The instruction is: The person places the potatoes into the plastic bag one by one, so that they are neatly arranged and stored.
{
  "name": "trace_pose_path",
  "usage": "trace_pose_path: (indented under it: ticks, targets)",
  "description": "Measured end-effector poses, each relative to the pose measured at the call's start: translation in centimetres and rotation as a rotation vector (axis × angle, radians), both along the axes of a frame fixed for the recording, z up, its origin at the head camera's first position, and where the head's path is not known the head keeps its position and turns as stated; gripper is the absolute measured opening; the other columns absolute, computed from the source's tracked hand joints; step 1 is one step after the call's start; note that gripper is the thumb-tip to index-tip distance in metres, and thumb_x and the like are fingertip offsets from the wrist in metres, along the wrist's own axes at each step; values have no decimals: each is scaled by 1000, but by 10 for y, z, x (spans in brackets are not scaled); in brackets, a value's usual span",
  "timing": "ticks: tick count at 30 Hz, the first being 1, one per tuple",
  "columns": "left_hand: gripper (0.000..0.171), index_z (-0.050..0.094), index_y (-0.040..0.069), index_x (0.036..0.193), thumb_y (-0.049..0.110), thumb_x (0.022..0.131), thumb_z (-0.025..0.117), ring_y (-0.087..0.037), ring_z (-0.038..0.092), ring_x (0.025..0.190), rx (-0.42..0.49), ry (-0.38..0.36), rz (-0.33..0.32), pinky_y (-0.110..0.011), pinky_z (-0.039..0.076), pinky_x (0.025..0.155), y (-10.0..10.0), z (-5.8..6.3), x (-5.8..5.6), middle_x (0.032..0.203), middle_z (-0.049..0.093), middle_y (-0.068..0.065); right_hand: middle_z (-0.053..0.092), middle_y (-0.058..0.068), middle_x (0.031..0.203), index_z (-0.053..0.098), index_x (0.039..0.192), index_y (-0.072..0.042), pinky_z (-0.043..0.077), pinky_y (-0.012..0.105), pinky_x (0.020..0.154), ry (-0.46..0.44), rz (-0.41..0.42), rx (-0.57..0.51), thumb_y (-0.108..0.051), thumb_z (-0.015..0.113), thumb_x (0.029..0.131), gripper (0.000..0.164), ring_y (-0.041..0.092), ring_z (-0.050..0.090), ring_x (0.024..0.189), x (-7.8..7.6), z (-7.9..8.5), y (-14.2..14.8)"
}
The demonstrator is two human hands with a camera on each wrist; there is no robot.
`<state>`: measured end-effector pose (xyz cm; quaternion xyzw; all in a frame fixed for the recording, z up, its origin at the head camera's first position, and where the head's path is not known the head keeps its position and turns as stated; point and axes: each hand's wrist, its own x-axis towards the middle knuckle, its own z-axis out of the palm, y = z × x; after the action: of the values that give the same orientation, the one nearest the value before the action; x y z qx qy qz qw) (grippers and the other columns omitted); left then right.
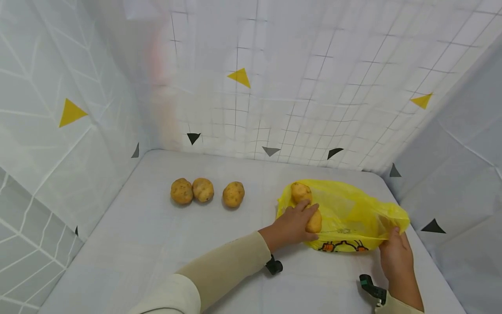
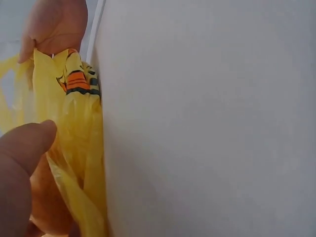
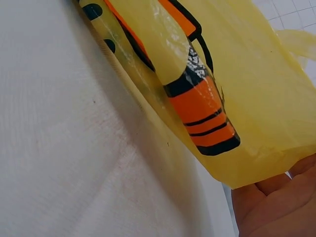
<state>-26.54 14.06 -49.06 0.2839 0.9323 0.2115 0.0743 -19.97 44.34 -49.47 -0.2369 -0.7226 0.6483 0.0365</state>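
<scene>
A yellow plastic bag with an orange and black print lies on its side at the right of the table. At its left end my left hand grips a potato, fingers over the top and thumb on the near side. Another potato lies just beyond that hand, against the yellow plastic. My right hand pinches the bag's edge at its right end. In the left wrist view, part of the held potato shows below my thumb. The right wrist view shows my right fingers at the plastic's edge.
Three potatoes stand apart on the white table: a left one, one touching it, and a third slightly to the right. White patterned sheets enclose the back and both sides.
</scene>
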Motion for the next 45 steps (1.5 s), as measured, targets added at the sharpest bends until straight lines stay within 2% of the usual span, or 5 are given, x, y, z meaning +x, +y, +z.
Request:
trace_pose_path:
  ticks: [14,25,33,39,45]
  targets:
    - [93,22,41,166,69,90,69,-35,53,138,58,-15,22,-43,52,107,-4,10,4,175,13,10,0,-12,176,-2,166,-45,8,50,129,-9,8,29,-77,16,97,78,18,3,163,-2,0,-1]
    - [84,35,40,161,63,90,74,-25,45,146,343,-105,48,-43,51,109,-24,20,3,167,31,10,3,-9,177,-2,166,-44,12,52,128,-54,-13,74,-77,14,97,78,22,7,163,-2,-3,-2]
    - [81,39,35,160,63,92,72,-25,40,149,434,-91,52,-51,45,115,-42,27,0,167,32,8,4,-7,177,-2,167,-42,12,51,128,-50,-15,67,-77,14,96,80,21,8,163,-2,-1,-5]
    - [81,40,34,160,61,91,74,-29,41,146,448,-70,107,-53,45,114,-55,31,-2,165,34,5,4,-6,177,-2,167,-43,13,52,128,-52,-13,76,-77,13,96,80,21,8,163,-2,0,-5]
    - [78,43,36,157,59,90,76,-33,42,142,426,-36,227,-56,41,111,-71,33,-5,165,38,6,5,-5,177,0,167,-42,12,51,129,-37,-5,71,-78,15,95,81,19,10,162,-2,-2,-4]
